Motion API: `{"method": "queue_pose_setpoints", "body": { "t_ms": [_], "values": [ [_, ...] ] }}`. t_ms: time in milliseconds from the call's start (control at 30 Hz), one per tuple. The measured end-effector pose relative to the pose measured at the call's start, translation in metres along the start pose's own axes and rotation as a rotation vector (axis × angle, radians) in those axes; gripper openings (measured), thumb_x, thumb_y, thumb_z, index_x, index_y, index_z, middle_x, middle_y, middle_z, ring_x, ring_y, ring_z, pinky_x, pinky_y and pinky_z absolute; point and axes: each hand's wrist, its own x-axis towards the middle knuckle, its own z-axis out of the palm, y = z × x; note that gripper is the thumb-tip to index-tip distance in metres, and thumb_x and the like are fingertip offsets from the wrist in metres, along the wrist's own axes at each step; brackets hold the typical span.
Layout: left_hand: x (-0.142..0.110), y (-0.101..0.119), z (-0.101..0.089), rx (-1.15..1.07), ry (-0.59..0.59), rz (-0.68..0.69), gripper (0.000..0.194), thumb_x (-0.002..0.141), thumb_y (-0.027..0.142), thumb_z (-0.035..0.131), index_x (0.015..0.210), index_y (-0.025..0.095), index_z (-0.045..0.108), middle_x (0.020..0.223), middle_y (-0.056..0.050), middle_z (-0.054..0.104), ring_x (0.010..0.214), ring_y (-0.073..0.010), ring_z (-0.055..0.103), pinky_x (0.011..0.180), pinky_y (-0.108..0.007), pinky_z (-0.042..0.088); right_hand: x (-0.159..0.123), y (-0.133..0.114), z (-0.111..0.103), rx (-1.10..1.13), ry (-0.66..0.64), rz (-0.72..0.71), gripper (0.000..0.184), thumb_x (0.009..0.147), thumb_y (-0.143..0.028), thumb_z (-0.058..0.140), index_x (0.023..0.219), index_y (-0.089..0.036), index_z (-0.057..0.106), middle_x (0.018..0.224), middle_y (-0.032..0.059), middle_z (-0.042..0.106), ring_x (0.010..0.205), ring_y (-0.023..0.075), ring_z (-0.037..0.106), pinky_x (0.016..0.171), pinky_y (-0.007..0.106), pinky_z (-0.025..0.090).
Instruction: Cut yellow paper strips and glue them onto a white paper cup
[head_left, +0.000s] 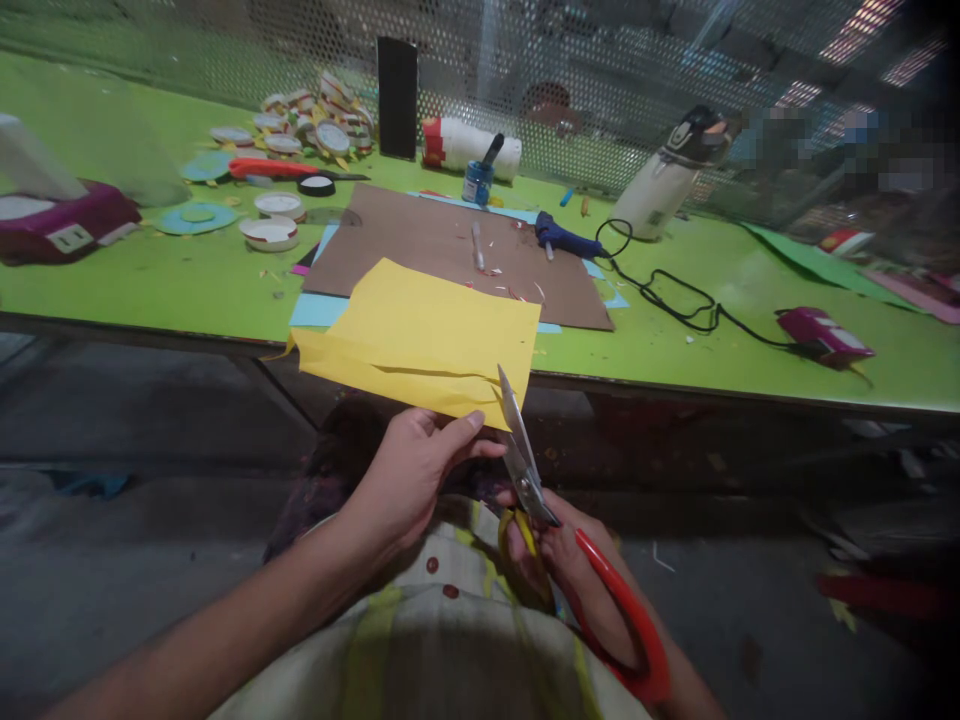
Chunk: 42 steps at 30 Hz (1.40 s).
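Observation:
My left hand (427, 465) pinches the near edge of a yellow paper sheet (442, 320), thumb on top and fingers beneath. The sheet overhangs the table's front edge and has a long crease or slit along its near side. In my right hand (577, 560) is a pair of scissors (529, 490) with one red handle loop; a yellow part also shows by the fingers. The blades are parted around the sheet's near right edge, one blade above the paper. Part of my right hand is hidden behind the scissors.
A brown board (420, 230) lies on the green table (705, 360) with a blue glue gun (566, 238) on it. Behind stand a blue jar (478, 183) and a pale bottle (656, 190). At left are round lids (271, 234), orange-handled scissors (274, 168) and a purple socket box (67, 225).

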Motion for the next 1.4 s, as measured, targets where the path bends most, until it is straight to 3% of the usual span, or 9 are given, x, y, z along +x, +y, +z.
{"method": "queue_pose_setpoints", "body": {
  "t_ms": [400, 1133, 1400],
  "values": [
    [0.002, 0.001, -0.002, -0.008, -0.024, -0.012, 0.016, 0.074, 0.016, 0.066, 0.088, 0.009, 0.068, 0.09, -0.008, 0.07, 0.068, -0.0121, 0.063, 0.067, -0.024, 0.055, -0.001, 0.01, -0.002, 0.051, -0.032, -0.016, 0.037, 0.091, -0.048, 0.042, 0.111, -0.018, 0.052, 0.073, 0.0, 0.048, 0.055, 0.0093, 0.038, 0.048, 0.024, 0.03],
    [0.012, 0.009, -0.017, 0.106, -0.203, -0.025, 0.012, 0.076, 0.018, 0.064, 0.079, 0.01, 0.071, 0.083, -0.009, 0.072, 0.069, -0.013, 0.063, 0.069, -0.025, 0.053, -0.003, 0.019, -0.001, 0.138, -0.042, 0.021, 0.042, 0.09, -0.052, 0.041, 0.115, -0.018, 0.05, 0.07, -0.0011, 0.046, 0.05, 0.0082, 0.033, 0.044, 0.024, 0.025],
    [0.02, 0.015, -0.026, 0.169, -0.298, -0.038, 0.018, 0.077, 0.018, 0.063, 0.091, 0.011, 0.071, 0.09, -0.01, 0.071, 0.077, -0.0165, 0.064, 0.069, -0.027, 0.054, -0.001, 0.013, -0.001, 0.101, -0.05, 0.012, 0.043, 0.09, -0.052, 0.041, 0.112, -0.017, 0.052, 0.067, -0.0018, 0.045, 0.05, 0.0077, 0.034, 0.044, 0.023, 0.026]
  ]
}}
